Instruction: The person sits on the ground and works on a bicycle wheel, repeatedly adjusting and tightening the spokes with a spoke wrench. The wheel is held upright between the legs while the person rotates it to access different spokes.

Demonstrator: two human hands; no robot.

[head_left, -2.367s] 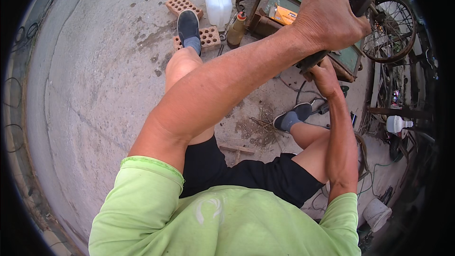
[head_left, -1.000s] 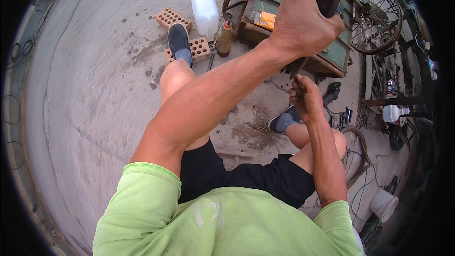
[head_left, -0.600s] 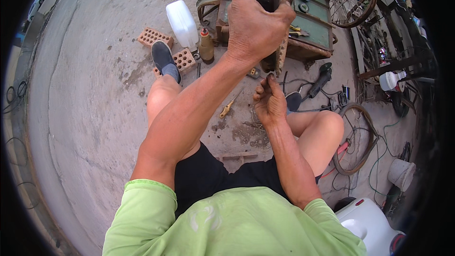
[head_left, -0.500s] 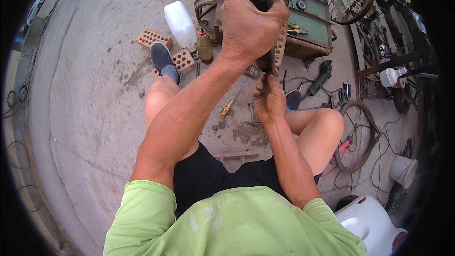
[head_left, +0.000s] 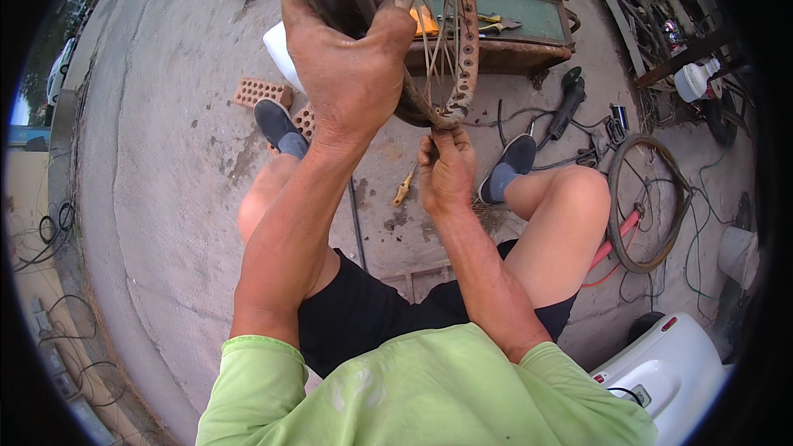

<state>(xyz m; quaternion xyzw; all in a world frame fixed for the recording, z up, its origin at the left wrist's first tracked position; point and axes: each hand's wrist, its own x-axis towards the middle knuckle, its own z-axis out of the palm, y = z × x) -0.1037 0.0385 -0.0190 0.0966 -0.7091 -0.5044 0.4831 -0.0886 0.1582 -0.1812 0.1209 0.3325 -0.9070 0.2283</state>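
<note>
Evidently, the spoked wheel (head_left: pixel 467 54) is held up before the knees, its top cut off by the upper edge. The left hand (head_left: pixel 351 74) is closed round its dark side, covering that stretch and, with the wheel, part of a white jug (head_left: pixel 282 56) behind. The right hand (head_left: pixel 448 169) is bunched narrow against the wheel's lowest part; whether its fingers pinch anything cannot be told. Spokes stand before an orange box (head_left: pixel 427 21) on the green desk (head_left: pixel 537 0), where yellow-handled pliers (head_left: pixel 500 26) lie. A power tool (head_left: pixel 567 106) lies near the right shoe. A white vehicle body (head_left: pixel 673 380) is cut off at lower right. Counted: two perforated bricks (head_left: pixel 263 92), one partly hidden; one yellow-handled screwdriver (head_left: pixel 402 192); one loose tyre (head_left: pixel 615 198).
</note>
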